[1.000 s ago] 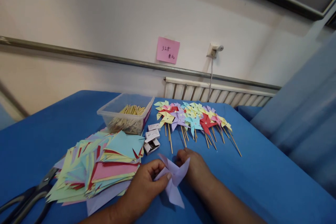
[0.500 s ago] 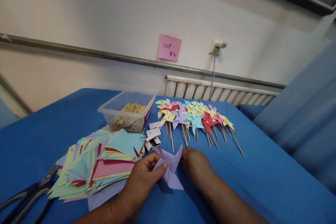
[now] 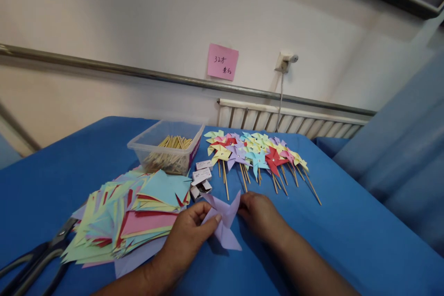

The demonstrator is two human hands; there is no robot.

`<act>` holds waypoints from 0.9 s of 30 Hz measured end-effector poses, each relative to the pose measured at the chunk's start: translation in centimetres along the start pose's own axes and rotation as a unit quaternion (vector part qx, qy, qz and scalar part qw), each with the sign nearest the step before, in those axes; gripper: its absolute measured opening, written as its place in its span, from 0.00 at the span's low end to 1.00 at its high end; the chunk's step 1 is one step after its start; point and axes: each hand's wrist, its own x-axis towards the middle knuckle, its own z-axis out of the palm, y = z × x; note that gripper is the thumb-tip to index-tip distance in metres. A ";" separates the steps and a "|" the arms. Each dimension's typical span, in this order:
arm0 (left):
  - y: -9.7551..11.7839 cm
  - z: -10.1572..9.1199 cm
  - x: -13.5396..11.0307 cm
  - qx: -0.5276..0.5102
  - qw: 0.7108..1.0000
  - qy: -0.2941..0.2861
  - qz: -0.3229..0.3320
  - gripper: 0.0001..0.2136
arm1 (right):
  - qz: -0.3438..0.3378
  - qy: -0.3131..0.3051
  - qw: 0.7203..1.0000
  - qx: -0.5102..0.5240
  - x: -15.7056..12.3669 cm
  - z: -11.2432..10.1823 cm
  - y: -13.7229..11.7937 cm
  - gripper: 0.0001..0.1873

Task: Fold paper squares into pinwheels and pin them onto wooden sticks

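Note:
My left hand (image 3: 189, 236) pinches a lilac paper square (image 3: 225, 222) that is cut and partly folded into pinwheel blades, thumb on top near its middle. My right hand (image 3: 261, 215) is closed on the same paper's right corner, fingertips hidden behind it. The paper sits just above the blue tablecloth (image 3: 347, 240). To the left lies a stack of cut coloured paper squares (image 3: 128, 217). Behind the hands lies a row of finished paper pinwheels on wooden sticks (image 3: 255, 157).
A clear plastic tub of wooden sticks (image 3: 168, 150) stands at the back left. Small white boxes (image 3: 201, 178), one open, lie beside it. Black-handled scissors (image 3: 38, 259) rest at the left edge. A pink note (image 3: 222, 61) and a radiator (image 3: 287, 122) are on the wall.
The paper has been folded tighter and drawn slightly left and up between both hands; the view shifted a little. Everything else on the table stayed put.

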 end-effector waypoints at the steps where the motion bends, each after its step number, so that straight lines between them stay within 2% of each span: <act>1: -0.1 0.0 0.0 0.001 1.000 -0.004 0.000 0.10 | -0.007 -0.002 1.000 0.007 0.0 -0.1 0.1 0.09; 6: -0.6 -0.2 0.3 0.009 1.000 -0.011 0.000 0.10 | 0.000 0.007 1.000 0.014 -0.1 -0.2 0.4 0.10; 18: 0.2 0.1 -0.1 0.004 1.000 -0.001 -0.010 0.10 | 0.048 0.036 0.993 -0.106 -0.7 0.2 -1.2 0.09; 27: -0.2 -0.1 0.0 0.003 1.000 -0.007 -0.006 0.10 | 0.014 0.027 0.993 -0.118 -0.6 0.3 -1.3 0.11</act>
